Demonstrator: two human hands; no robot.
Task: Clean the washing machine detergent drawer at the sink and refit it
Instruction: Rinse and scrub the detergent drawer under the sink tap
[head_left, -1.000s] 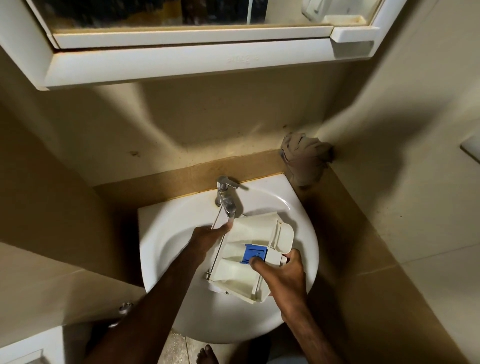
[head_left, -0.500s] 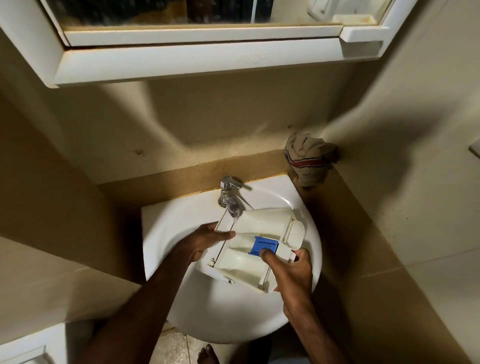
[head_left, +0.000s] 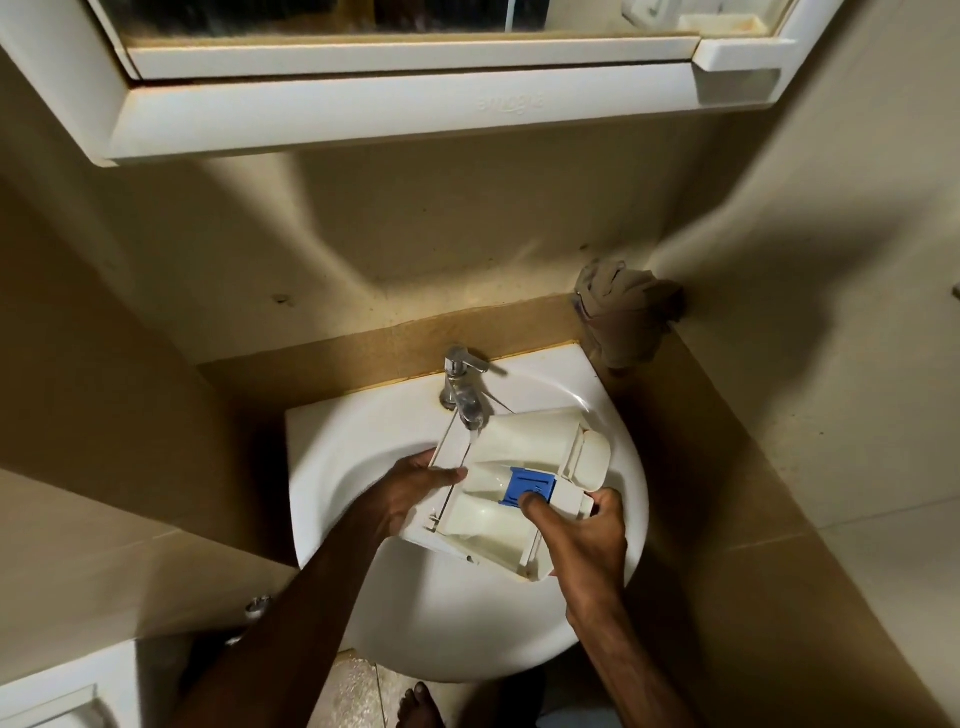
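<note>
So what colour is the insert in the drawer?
Blue insert, in the off-white drawer; head view.

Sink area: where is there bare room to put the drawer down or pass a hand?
Free: the sink bowl's near part, below the drawer; also its left side, beyond the left hand. A bare counter strip runs right of the rim. Crowded: under the tap, where the right hand also holds the drawer, and the back right corner with the cloth.
</note>
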